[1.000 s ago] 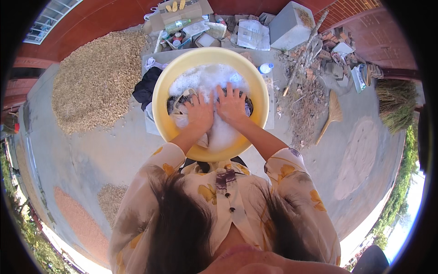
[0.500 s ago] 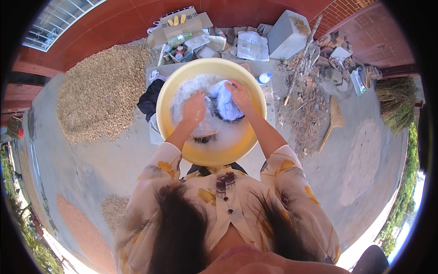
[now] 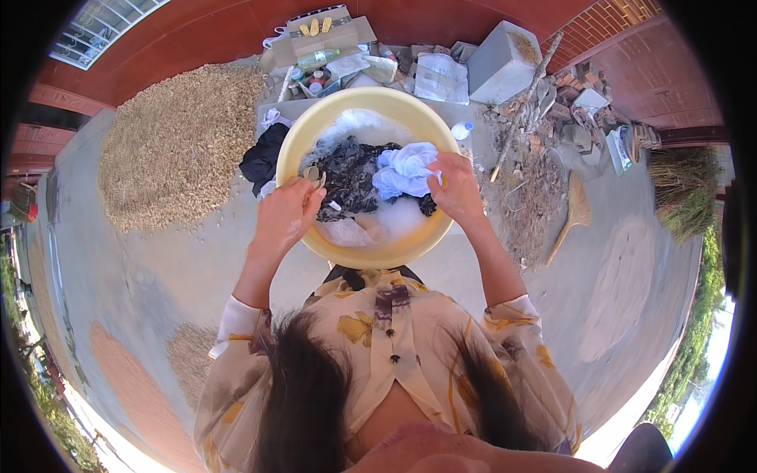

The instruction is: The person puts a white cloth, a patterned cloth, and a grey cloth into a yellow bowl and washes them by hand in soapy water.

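A: Operator, what does your right grip [image 3: 457, 185] hold?

B: You have it curled closed on the right edge of a pale blue cloth [image 3: 406, 168], which lies bunched just to its left, inside the yellow basin [image 3: 371, 256]

A: And your left grip [image 3: 285, 206]?

B: You have it at the basin's left side, fingers bent inward; I cannot tell whether they are closed on anything. A beige strap [image 3: 315, 175] shows just beyond your fingertips

A: What lies between your two grips?

B: A dark patterned cloth [image 3: 351, 173], wet and spread out, with the pale blue one partly over it. White suds [image 3: 363, 124] lie beyond both grips, and a pale cloth [image 3: 347, 231] lies nearer your body than either

A: Anything outside the basin?

B: Beyond your right grip stands a bottle [image 3: 462, 131], and well to that grip's right lies a broom [image 3: 578, 201]; beyond your left grip lies a black cloth [image 3: 264, 160]
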A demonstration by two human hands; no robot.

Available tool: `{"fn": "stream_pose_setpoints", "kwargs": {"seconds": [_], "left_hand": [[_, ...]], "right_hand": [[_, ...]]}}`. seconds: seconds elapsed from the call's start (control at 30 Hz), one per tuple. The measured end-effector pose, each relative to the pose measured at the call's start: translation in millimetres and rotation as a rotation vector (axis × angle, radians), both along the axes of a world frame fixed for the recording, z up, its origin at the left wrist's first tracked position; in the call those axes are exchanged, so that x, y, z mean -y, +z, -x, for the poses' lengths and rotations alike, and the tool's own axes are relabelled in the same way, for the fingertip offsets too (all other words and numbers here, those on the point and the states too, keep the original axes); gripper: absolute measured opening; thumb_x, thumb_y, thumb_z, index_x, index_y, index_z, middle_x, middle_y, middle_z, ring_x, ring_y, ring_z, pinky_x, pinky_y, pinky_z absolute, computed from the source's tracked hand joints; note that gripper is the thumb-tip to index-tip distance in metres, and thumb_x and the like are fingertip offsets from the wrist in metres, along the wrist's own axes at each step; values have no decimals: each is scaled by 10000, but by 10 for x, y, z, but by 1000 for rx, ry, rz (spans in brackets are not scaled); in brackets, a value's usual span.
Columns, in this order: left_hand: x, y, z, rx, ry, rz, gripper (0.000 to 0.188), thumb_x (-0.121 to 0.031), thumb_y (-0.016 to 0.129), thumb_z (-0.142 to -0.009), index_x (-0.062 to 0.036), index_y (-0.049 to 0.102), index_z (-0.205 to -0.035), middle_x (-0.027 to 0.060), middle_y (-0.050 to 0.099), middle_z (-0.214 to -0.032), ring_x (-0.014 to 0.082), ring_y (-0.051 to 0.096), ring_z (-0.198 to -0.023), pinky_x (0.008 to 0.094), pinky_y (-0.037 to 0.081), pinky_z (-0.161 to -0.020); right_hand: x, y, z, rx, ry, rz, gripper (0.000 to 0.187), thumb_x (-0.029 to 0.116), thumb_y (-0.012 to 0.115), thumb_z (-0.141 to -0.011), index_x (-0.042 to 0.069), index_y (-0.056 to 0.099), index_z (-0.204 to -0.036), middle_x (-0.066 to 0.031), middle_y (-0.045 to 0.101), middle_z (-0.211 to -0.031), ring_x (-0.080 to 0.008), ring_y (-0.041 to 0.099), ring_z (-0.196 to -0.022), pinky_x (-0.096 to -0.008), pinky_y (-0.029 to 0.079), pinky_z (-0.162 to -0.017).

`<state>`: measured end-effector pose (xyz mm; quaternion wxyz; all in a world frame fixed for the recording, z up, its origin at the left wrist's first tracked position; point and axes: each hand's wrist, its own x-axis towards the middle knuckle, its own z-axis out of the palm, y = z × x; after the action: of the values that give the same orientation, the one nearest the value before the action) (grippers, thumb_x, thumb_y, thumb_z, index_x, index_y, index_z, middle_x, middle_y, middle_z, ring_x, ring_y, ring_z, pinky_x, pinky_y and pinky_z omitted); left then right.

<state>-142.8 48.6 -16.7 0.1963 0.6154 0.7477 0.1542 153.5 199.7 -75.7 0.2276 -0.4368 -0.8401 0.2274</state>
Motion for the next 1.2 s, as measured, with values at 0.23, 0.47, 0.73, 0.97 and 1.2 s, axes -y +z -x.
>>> {"fn": "stream_pose_setpoints", "kwargs": {"seconds": [0.23, 0.47, 0.73, 0.97, 1.2], "left_hand": [[-606, -741, -508, -275, -33, -204, 293, -325, 605, -888, -141, 658, -1110, 137, 578, -1218, 322, 537, -1132, 533, 439, -831], [-991, -1662, -671, -397, -34, 121, 413, -216, 442, -928, -121, 559, -1313, 193, 498, -1383, 388, 496, -1208, 631, 359, -962], [-1062, -2530, -274, -223, -189, -113, 266, -161, 428, -959, -70, 666, -1033, 187, 675, -1017, 354, 648, -930, 479, 490, -850], [-952, -1248, -184, 578, 591, -231, 444, -333, 441, -1031, 53, 595, -875, 69, 574, -676, 170, 481, -644, 336, 420, -635], [-276, -760, -140, 853, 848, -701, 413, -308, 434, -1040, 45, 620, -933, 31, 573, -725, 115, 444, -673, 295, 410, -629]], "right_hand": [[156, -617, 698, 326, -72, -203, 508, 405, 618, -857, 149, 535, -1288, -154, 507, -1311, -403, 450, -1219, -610, 397, -910], [-251, -972, 1050, 367, 19, -321, 246, 368, 613, -855, 166, 663, -986, -105, 588, -985, -308, 556, -967, -492, 443, -756], [-521, -873, 1204, 356, -87, 178, 262, 350, 584, -886, 111, 687, -854, -128, 674, -908, -286, 666, -883, -482, 499, -750], [-606, -792, 719, -257, -102, 520, 317, 357, 530, -945, 90, 678, -1033, -148, 691, -947, -293, 655, -888, -389, 495, -806], [-155, -408, 406, -497, -234, 504, 179, 165, 539, -979, 46, 659, -1039, -10, 640, -935, -90, 535, -874, -247, 429, -793]]}}
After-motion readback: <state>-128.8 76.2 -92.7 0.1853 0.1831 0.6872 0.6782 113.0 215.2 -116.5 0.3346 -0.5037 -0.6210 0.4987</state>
